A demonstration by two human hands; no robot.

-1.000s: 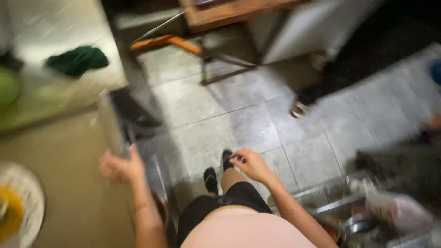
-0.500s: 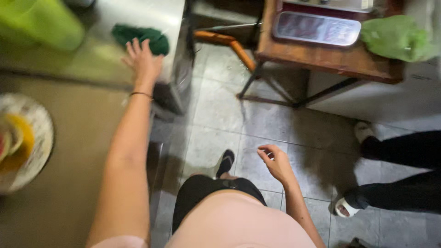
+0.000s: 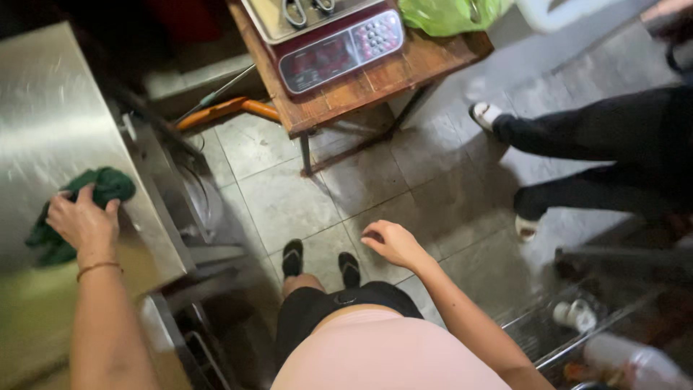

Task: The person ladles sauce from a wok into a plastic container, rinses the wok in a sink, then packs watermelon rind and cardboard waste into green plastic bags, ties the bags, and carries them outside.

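A view from above looks down the person's own body to a grey tiled floor (image 3: 289, 202) that fills the middle of the scene. At the left runs a long brushed stainless steel worktop (image 3: 50, 115), its lower end blurred and greenish. At the top stands a small brown wooden table (image 3: 375, 79) on thin dark legs. It carries a red and silver electronic weighing scale (image 3: 325, 36) with a keypad, and a crumpled bright green plastic bag (image 3: 440, 13) just beside it. At the right edge, well apart from the person, another person's legs in black trousers (image 3: 606, 144) stretch across the tiles, with light-coloured shoes. At the lower right a wire rack (image 3: 577, 332) holds blurred bottles and a small white cup. An orange tool handle (image 3: 231, 110) lies on the floor between the worktop and the table.

A crumpled dark green cloth (image 3: 108, 184) lies on the steel worktop near its front edge. The left hand (image 3: 83, 224), a thin bracelet at its wrist, rests on top of the cloth, fingers curled over it and gripping it. The right hand (image 3: 393, 244) hangs free over the floor, fingers loosely bent, holding nothing. The person's black sandals (image 3: 321, 261) stand on the tiles below.
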